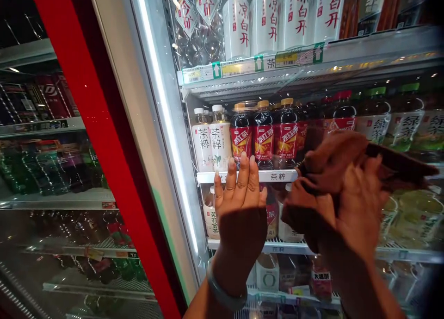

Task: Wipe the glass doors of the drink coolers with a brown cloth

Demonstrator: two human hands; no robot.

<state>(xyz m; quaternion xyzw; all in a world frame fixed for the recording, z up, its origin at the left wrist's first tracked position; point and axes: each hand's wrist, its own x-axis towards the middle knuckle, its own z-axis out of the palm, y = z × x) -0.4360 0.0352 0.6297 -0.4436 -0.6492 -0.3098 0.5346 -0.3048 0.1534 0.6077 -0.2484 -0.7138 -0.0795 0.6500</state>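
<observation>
My left hand (242, 203) is raised with its back toward me, fingers pointing up and slightly apart, holding nothing. A pale bangle (227, 291) circles that wrist. It seems to lie flat against the clear glass in front of the drinks shelves, though the contact itself is hidden. To the right, my right hand (360, 203) presses a crumpled brown cloth (342, 154) toward the same glass; the cloth's darker end trails off to the right. Some blur softens this hand and the cloth. Red-labelled iced tea bottles (264, 136) stand behind the glass, just above my left hand.
White-labelled water bottles (236, 25) line the upper shelf, above a strip of price tags (239, 69). White tea bottles (221, 134) stand at the left of the middle shelf. A bright light strip (163, 106) and a red frame (104, 161) separate this cooler from another with drinks.
</observation>
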